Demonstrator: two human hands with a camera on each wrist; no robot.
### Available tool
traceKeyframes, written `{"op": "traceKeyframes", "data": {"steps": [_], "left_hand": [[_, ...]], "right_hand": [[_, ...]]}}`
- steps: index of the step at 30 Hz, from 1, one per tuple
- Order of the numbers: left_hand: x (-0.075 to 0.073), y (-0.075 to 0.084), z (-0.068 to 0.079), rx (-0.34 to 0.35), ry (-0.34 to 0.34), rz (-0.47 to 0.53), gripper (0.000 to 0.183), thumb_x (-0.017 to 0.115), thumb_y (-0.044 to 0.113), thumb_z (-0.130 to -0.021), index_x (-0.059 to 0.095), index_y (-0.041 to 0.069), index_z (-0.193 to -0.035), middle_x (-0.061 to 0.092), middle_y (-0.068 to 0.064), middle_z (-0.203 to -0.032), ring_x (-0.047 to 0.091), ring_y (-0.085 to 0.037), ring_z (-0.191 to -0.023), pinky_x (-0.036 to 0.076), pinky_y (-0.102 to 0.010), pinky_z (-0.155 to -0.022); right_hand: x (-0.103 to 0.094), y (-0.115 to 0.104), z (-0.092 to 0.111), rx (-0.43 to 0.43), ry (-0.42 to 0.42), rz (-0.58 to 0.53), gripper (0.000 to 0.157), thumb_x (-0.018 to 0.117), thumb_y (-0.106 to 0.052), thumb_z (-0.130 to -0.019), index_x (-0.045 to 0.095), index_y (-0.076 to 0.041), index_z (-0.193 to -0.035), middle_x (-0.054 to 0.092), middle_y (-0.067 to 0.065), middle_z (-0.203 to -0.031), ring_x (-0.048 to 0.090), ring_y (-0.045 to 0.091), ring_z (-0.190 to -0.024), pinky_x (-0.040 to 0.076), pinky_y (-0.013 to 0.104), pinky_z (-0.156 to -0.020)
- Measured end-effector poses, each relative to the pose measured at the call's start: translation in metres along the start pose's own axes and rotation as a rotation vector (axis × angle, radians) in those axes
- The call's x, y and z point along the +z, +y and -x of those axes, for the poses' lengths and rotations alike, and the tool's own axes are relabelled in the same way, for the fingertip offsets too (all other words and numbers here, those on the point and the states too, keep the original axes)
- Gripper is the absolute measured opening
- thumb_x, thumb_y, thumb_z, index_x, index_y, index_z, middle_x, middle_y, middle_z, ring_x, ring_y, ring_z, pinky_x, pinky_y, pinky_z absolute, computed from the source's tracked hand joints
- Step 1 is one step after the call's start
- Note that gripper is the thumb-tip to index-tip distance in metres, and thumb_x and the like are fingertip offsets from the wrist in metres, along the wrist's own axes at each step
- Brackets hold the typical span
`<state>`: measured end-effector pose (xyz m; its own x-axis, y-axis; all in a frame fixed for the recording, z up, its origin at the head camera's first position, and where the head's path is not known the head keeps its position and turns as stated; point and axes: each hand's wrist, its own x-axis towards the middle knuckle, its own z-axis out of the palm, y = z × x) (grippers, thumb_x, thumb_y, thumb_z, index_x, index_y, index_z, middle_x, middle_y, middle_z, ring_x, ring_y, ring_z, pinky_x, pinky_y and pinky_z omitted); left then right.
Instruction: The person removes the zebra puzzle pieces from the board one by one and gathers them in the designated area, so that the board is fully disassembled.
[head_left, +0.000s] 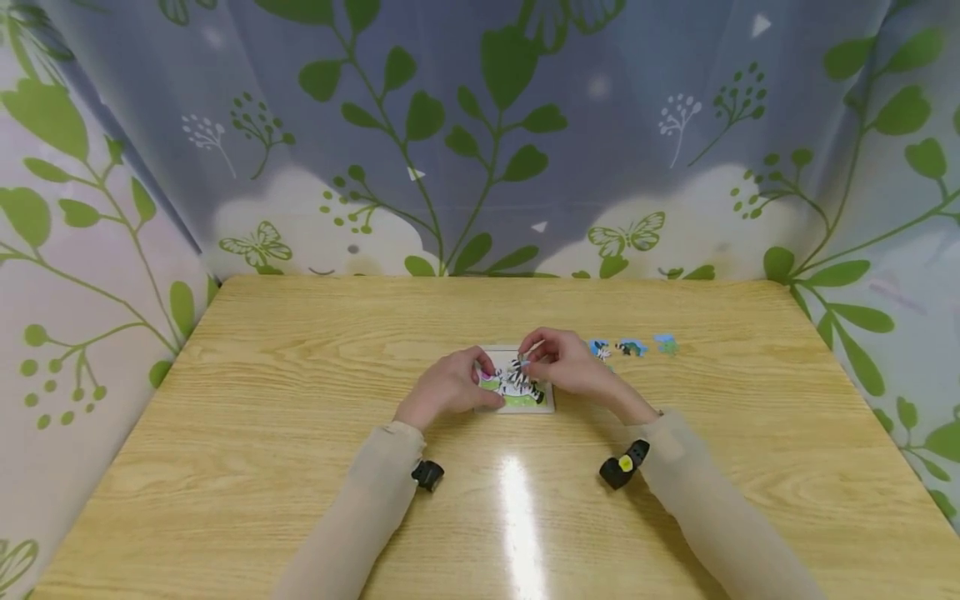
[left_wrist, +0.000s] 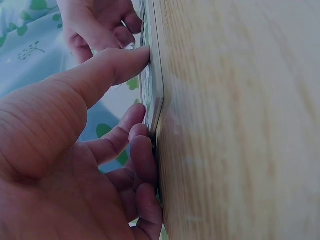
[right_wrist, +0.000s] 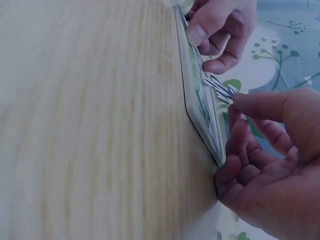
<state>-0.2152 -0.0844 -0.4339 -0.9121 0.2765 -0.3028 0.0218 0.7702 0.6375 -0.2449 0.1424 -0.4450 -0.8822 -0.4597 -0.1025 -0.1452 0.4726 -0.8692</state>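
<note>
R hand [head_left: 570,364] pinches striped pc [right_wrist: 219,90] btwn thumb & fingers at puzzle board [head_left: 517,410]; L hand [head_left: 452,383], fingers spread, touches board. Other pcs [head_left: 632,347] on worktop [head_left: 315,325].

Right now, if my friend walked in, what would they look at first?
Probably the black-and-white striped piece pinched in the right hand, at the little puzzle board on the table, where the left hand touches the board's left side. Next might come the big green leaves on the cloth behind, then the small colourful loose pieces to the board's right.
</note>
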Motion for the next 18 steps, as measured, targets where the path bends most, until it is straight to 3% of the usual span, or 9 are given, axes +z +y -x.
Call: {"op": "traceKeyframes", "data": {"steps": [9,18], "left_hand": [[-0.001,-0.001,0.001,0.0,-0.004,0.018,0.039,0.086,0.036,-0.082,0.063,0.02,-0.109,0.057,-0.002,-0.092,0.05,-0.018,-0.078,0.039,-0.032,-0.068],[-0.001,-0.007,0.003,0.076,0.005,0.022,0.035,0.084,0.031,-0.085,0.064,0.018,-0.111,0.05,0.001,-0.084,0.043,-0.015,-0.075,0.035,-0.032,-0.071]], "right_hand": [[-0.024,0.006,0.017,0.024,0.043,-0.045,0.022,0.069,-0.015,-0.097,0.064,-0.007,-0.117,0.067,0.012,-0.1,0.062,0.025,-0.082,0.047,0.028,-0.065],[-0.056,0.02,0.04,0.068,0.097,-0.016,0.026,0.069,-0.017,-0.098,0.062,-0.006,-0.12,0.065,0.014,-0.102,0.059,0.022,-0.079,0.045,0.026,-0.062]]}}
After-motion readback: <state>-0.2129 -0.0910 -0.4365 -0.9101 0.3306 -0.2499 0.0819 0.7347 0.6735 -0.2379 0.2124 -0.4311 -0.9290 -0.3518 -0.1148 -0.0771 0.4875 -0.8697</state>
